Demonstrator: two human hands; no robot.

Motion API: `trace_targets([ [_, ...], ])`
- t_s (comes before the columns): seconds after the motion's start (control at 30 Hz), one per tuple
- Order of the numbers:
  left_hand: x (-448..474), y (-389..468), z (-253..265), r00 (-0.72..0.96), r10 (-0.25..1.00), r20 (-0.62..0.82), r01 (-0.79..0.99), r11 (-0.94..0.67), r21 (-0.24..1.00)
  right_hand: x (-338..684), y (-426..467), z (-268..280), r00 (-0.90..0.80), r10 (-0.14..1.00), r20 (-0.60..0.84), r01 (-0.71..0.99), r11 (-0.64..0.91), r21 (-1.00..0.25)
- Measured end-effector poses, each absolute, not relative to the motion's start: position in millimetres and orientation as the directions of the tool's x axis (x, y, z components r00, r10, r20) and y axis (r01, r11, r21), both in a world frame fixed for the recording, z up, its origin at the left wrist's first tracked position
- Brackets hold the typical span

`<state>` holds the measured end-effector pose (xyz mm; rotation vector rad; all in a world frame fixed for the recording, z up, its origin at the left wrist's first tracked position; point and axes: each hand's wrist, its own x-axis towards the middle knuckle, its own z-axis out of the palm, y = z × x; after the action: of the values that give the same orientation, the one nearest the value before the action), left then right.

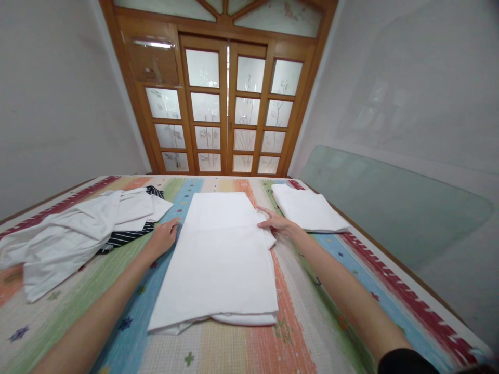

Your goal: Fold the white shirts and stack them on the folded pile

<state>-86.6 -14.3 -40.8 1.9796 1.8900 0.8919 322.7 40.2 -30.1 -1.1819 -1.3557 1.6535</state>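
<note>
A folded white garment [222,249] lies flat in front of me, its near edge showing more than one layer. My right hand [275,221] is at its right side, thumb and fingers spread over a small white flap that sticks out there, perhaps a sleeve. Just beside the garment's left edge, my left hand [166,236] rests low with loosely bent fingers. Whether its fingertips touch the cloth is hard to tell. Nothing shows in the left hand.
Crumpled white clothing [74,228] lies at the left with a black-and-white striped cloth [130,236] partly under it. Another folded white garment [307,210] sits at the right. Everything rests on a striped, multicoloured cover [187,358]. Wooden glazed doors [227,104] stand beyond.
</note>
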Motion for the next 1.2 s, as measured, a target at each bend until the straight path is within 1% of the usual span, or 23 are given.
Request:
trace_targets([
  [0.03,-82,-12,-38,-0.154,0.968,0.199,0.723,-0.026,0.691,323,38,-32,-0.366,0.897,-0.248,0.055,-0.245,-0.968],
  [0.07,-78,-11,-36,-0.251,0.961,0.118,0.607,0.062,0.792,322,37,-34,-0.375,0.885,-0.275,0.075,-0.267,-0.961],
  [0.1,-74,-10,-33,-0.313,0.949,0.026,0.485,0.137,0.864,321,35,-36,-0.377,0.878,-0.294,0.089,-0.282,-0.955],
  [0.13,-71,-9,-31,-0.346,0.936,-0.062,0.376,0.199,0.905,320,34,-38,-0.375,0.876,-0.303,0.093,-0.289,-0.953],
  [0.2,-67,-8,-27,-0.368,0.911,-0.185,0.23,0.282,0.932,317,31,-40,-0.367,0.882,-0.296,0.073,-0.29,-0.954],
  [0.27,-65,-8,-22,-0.361,0.901,-0.242,0.163,0.317,0.934,312,30,-42,-0.356,0.889,-0.287,0.032,-0.296,-0.955],
  [0.33,-63,-10,-17,-0.318,0.903,-0.288,0.101,0.334,0.937,308,29,-43,-0.347,0.893,-0.288,-0.012,-0.311,-0.95],
  [0.43,-59,-14,-13,-0.178,0.928,-0.326,0.058,0.341,0.938,305,30,-44,-0.351,0.89,-0.291,-0.057,-0.33,-0.942],
  [0.5,-57,-15,-12,-0.088,0.943,-0.319,0.032,0.323,0.946,305,30,-44,-0.359,0.886,-0.293,-0.061,-0.336,-0.94],
  [0.6,-57,-15,-16,0.012,0.96,-0.28,0.016,0.28,0.96,306,31,-45,-0.342,0.892,-0.296,-0.059,-0.335,-0.94],
  [0.7,-61,-13,-23,0.076,0.967,-0.243,-0.001,0.244,0.97,306,32,-46,-0.31,0.906,-0.289,-0.087,-0.33,-0.94],
  [0.8,-65,-10,-27,0.07,0.979,-0.189,-0.025,0.191,0.981,307,31,-45,-0.296,0.917,-0.267,-0.123,-0.314,-0.942],
  [0.87,-67,-10,-24,0.046,0.986,-0.161,-0.003,0.161,0.987,307,31,-40,-0.289,0.925,-0.245,-0.134,-0.293,-0.947],
  [0.93,-67,-10,-15,0.032,0.991,-0.132,0.075,0.13,0.989,309,31,-31,-0.28,0.933,-0.224,-0.121,-0.266,-0.956],
  [1.0,-66,-11,-2,0.015,0.996,-0.088,0.219,0.083,0.972,310,31,-20,-0.269,0.943,-0.194,-0.092,-0.225,-0.97],
  [1.1,-63,-13,20,-0.044,0.999,0.022,0.436,0.0,0.9,313,32,-2,-0.242,0.961,-0.132,-0.032,-0.144,-0.989],
  [1.2,-59,-15,41,-0.07,0.992,0.11,0.502,-0.06,0.863,317,32,15,-0.214,0.973,-0.085,0.011,-0.085,-0.996],
])
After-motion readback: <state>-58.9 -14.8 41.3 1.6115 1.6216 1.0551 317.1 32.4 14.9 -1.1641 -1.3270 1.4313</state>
